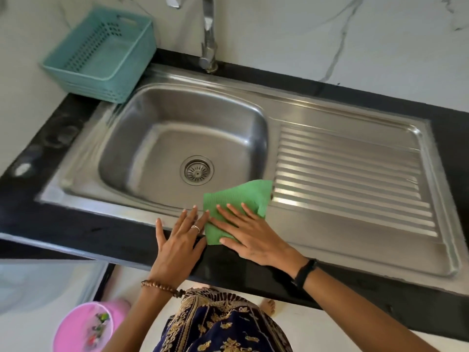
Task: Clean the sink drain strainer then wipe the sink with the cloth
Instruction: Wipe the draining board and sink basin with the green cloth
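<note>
Right hand (250, 235) flat, fingers spread, pressing green ribbed cloth (236, 199) onto front rim of stainless steel sink (330, 118). Left hand (177, 240) flat, open, beside it on black worktop (76, 224). Round metal drain strainer (197, 170) seated in basin.

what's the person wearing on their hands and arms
Both arms are bare, with no sleeves. The left hand has a thin silver ring and a brown beaded bracelet at the wrist. The right hand has a black band at the wrist.

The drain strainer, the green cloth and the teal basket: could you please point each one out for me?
drain strainer (196, 170), head view, on its slotted centre.
green cloth (238, 196), head view, on the bare part beyond the fingertips.
teal basket (138, 50), head view, on its right-hand wall.
</note>
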`<move>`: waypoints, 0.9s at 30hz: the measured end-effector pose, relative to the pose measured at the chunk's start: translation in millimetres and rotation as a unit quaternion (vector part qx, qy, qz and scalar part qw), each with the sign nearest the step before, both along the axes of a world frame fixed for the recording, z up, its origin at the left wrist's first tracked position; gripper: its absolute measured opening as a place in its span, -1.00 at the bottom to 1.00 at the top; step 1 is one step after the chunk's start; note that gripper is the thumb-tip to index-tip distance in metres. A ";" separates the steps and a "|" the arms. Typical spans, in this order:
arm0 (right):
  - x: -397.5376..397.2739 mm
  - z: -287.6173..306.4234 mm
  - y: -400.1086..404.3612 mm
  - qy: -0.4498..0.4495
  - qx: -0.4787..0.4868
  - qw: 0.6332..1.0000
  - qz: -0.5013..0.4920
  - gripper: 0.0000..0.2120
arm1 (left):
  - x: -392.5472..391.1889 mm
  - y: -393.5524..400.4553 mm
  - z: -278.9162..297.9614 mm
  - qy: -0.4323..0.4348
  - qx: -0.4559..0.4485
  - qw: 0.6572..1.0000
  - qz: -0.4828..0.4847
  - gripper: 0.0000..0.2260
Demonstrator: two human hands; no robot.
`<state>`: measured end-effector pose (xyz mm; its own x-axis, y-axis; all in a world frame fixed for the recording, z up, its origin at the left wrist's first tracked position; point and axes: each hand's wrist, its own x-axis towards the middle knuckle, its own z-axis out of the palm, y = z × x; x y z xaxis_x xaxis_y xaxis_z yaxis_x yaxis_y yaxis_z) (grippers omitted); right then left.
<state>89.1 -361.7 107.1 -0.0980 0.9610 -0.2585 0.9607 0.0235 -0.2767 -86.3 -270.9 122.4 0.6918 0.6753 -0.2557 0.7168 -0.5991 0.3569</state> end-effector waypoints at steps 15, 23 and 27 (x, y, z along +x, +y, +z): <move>39.1 21.5 -45.7 -0.013 -0.094 0.995 0.032 -0.52 | -34.5 47.7 -4.8 -0.032 -0.035 0.997 0.062 -0.56; 27.2 13.9 2.1 0.012 -0.085 0.988 0.130 -0.53 | -41.3 58.0 -3.9 -0.030 -0.042 0.995 0.085 -0.53; 13.3 7.5 24.8 0.037 -0.079 0.986 0.145 -0.54 | -49.5 62.2 -1.6 -0.036 -0.032 0.995 0.089 -0.47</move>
<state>102.4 -336.9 114.6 -0.3869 0.8383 -0.3841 0.8968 0.2451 -0.3684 -135.8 -208.7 120.8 0.5801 0.7729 -0.2571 0.7811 -0.4383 0.4446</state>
